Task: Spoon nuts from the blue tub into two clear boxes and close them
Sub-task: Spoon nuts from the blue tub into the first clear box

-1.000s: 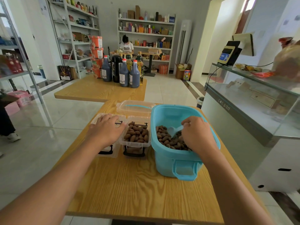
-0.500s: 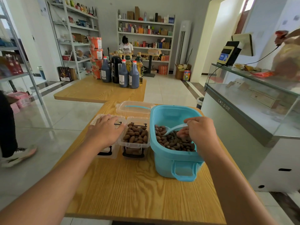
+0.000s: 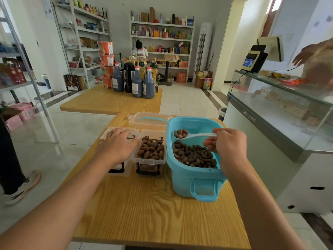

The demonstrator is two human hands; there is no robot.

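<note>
Right hand (image 3: 228,148) gripped a nut-filled spoon (image 3: 189,135) above the blue tub (image 3: 194,170); left hand (image 3: 117,147) lay flat on the clear box (image 3: 119,166) beside it.

Nuts, blue tub, spoon and two clear boxes at mid-frame

The blue tub (image 3: 194,175) stands right of centre, upright and open, brown nuts (image 3: 193,156) piled in its bottom. A pale spoon (image 3: 191,135) lies level above them, bowl to the left, carrying several nuts. Touching the tub's left wall, an open clear box (image 3: 150,160) is heaped with nuts; a second clear box (image 3: 124,168) sits just left, lid (image 3: 133,137) on. Behind lies a loose clear lid (image 3: 149,120).
</note>
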